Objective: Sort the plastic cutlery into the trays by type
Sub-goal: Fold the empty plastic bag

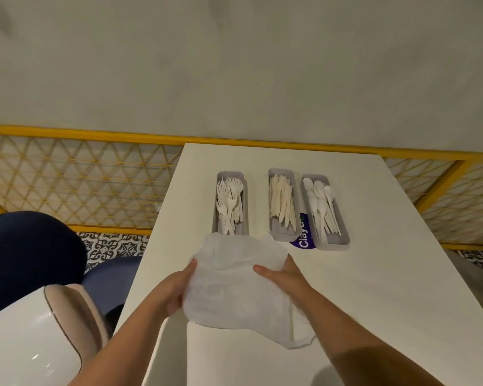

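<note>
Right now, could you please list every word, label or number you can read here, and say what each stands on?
"Claye": white letters, sideways, on a purple label lying on the table between the knife tray and the spoon tray, partly covered.
Smaller print beside it: too small to read.
White bag: no text seen.

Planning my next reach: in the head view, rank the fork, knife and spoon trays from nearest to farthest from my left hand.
1. Fork tray, leftmost, just beyond the left hand gripping the bag.
2. Knife tray, middle.
3. Spoon tray, rightmost.
</note>
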The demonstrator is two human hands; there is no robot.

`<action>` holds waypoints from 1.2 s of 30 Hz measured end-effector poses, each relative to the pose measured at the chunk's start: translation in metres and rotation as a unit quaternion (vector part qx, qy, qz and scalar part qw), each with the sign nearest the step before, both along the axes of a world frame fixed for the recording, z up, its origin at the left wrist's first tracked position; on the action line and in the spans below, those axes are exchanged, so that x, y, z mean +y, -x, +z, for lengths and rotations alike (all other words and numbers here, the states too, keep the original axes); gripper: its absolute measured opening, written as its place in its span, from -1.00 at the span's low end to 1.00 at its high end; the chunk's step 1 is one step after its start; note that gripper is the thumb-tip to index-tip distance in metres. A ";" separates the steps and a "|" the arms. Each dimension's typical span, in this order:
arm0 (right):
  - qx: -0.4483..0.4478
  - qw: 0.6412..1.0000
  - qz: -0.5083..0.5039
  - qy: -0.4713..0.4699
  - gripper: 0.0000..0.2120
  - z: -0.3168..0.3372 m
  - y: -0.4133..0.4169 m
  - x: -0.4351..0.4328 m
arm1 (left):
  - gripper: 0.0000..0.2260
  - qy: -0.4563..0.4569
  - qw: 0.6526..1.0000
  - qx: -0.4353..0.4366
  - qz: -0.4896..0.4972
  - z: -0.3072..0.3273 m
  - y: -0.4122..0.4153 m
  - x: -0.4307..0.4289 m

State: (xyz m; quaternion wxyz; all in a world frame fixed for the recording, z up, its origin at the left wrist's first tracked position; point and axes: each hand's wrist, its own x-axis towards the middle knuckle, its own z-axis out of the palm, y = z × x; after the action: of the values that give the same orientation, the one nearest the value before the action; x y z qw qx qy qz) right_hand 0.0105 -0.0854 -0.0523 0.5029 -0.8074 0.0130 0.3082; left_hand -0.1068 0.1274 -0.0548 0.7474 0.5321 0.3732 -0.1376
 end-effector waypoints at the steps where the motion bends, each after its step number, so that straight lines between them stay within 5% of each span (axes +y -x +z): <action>1: -0.055 0.993 0.018 0.107 -0.17 -0.002 -0.002 0.000 | -0.61 -0.005 1.000 -0.011 -0.017 0.003 0.003 -0.003; 3: -0.212 0.947 0.048 0.237 -0.06 0.003 -0.008 -0.001 | -0.62 -0.052 0.995 -0.045 -0.071 0.011 0.005 -0.007; 5: -0.342 0.913 0.121 0.186 -0.10 0.020 -0.012 0.001 | -0.52 -0.106 0.981 -0.076 -0.144 0.019 0.002 -0.011; 10: -0.320 0.850 0.399 0.124 0.05 0.062 -0.017 0.029 | -0.70 -0.217 0.936 -0.115 -0.254 0.058 -0.019 -0.040; 13: -0.307 0.844 0.409 0.161 -0.39 0.076 -0.034 0.026 | -0.58 -0.267 0.908 -0.126 -0.298 0.077 -0.025 -0.044; 15: -0.277 0.876 0.372 0.134 -0.73 0.086 -0.049 0.012 | -0.52 -0.388 0.850 -0.067 -0.349 0.085 -0.028 -0.036; 17: -0.293 0.898 0.319 0.079 -0.89 0.098 -0.060 -0.004 | -0.70 -0.531 0.777 -0.014 -0.338 0.093 -0.029 -0.026; 19: -0.347 0.900 0.263 0.035 -0.92 0.110 -0.065 -0.017 | -0.86 -0.586 0.774 -0.050 -0.233 0.102 -0.030 -0.024; 23: -0.474 0.869 0.128 -0.056 -0.93 0.121 -0.056 -0.033 | -0.77 -0.570 0.786 -0.240 0.002 0.109 -0.027 -0.035; 28: -0.453 0.872 0.038 -0.181 -0.93 0.107 -0.029 -0.053 | -0.80 -0.472 0.789 -0.392 -0.019 0.085 -0.006 -0.057; 31: -0.519 0.839 0.143 -0.072 -0.92 0.062 -0.017 -0.077 | -0.84 -0.521 0.739 -0.412 -0.112 0.048 0.011 -0.068; 36: -0.431 0.821 0.367 0.075 -0.39 -0.038 0.006 -0.129 | -0.88 -0.553 0.707 -0.344 -0.278 -0.024 0.043 -0.082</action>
State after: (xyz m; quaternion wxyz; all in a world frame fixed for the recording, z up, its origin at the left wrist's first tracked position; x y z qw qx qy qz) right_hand 0.0050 -0.2141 -0.0902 0.2447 -0.8384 -0.4789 0.0887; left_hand -0.1496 0.0454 -0.0789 0.3240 0.9400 -0.0650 0.0842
